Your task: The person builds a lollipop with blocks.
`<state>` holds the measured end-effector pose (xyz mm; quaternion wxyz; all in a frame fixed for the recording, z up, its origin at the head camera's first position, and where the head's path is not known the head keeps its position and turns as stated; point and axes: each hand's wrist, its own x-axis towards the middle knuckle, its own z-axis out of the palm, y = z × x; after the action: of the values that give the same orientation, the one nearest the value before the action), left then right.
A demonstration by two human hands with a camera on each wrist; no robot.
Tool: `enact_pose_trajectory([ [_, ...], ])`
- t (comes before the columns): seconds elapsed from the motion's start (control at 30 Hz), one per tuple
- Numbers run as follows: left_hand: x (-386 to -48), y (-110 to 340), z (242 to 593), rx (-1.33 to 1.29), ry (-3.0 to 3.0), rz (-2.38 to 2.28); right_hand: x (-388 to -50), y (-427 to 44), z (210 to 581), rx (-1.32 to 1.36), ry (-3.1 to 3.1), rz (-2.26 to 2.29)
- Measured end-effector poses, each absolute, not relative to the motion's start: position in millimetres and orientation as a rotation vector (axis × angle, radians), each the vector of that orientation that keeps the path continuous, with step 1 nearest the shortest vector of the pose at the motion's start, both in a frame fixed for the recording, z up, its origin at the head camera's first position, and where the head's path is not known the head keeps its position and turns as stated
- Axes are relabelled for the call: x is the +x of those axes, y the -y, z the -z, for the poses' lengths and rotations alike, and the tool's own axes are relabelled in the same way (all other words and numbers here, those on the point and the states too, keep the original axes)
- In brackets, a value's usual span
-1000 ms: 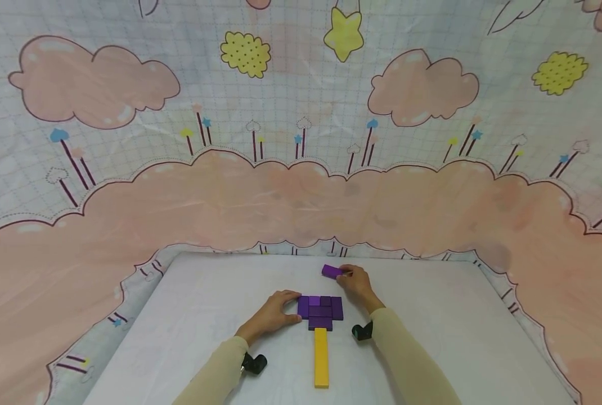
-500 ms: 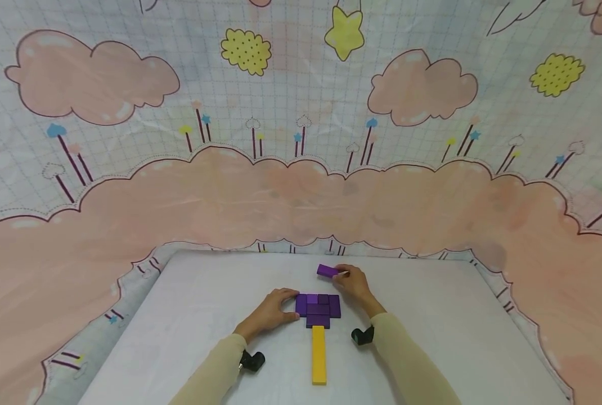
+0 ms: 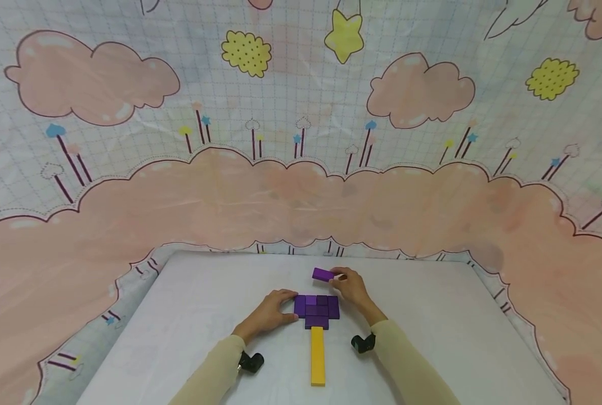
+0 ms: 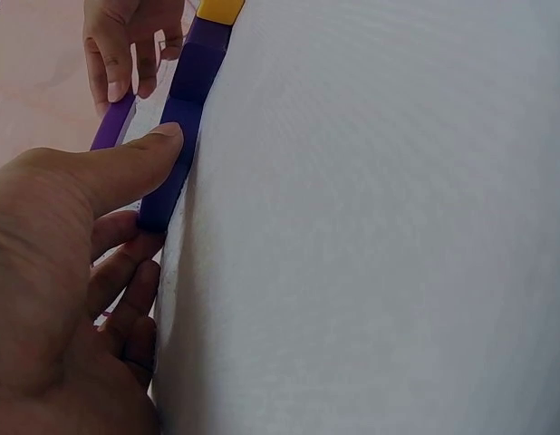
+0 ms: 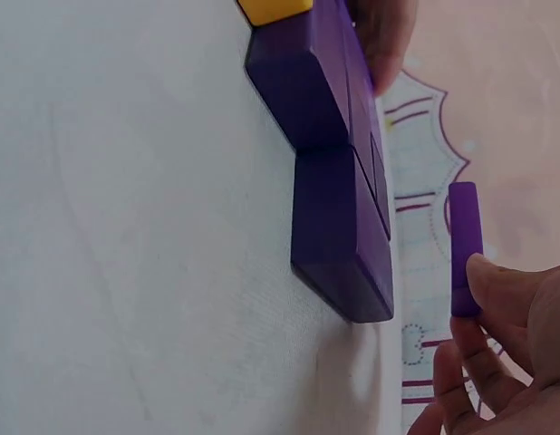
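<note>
Several purple blocks [image 3: 317,309] lie pressed together on the white table, with a long yellow block [image 3: 318,356] running down from them like a stem. At the left side of this group, my left hand [image 3: 270,310] steadies the outermost purple block [image 4: 169,172], thumb on its near end and fingers at its far end. Beyond the group, my right hand [image 3: 350,284] pinches a loose purple block [image 5: 465,231] by its right end between thumb and fingers. That block is held above the table, apart from the others.
The white tabletop [image 3: 432,315] spreads out on both sides of the blocks. A printed cloth [image 3: 301,202] with clouds and stars hangs behind the table's far edge. Each wrist carries a small black camera, the left one [image 3: 252,363] and the right one [image 3: 363,343].
My right hand has moved slightly left with the loose purple block, bringing it nearer above the group. The left hand keeps its place on the outermost block.
</note>
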<state>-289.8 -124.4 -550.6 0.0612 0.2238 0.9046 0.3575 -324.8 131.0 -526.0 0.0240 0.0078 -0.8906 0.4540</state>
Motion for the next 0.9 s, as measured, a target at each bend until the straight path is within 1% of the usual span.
enact_pose_trajectory([
  [0.9,-287.4,125.2,552.6,0.669,-2.726,-1.109,-307.8,-124.7,540.3,0.126,2.746,-1.438],
])
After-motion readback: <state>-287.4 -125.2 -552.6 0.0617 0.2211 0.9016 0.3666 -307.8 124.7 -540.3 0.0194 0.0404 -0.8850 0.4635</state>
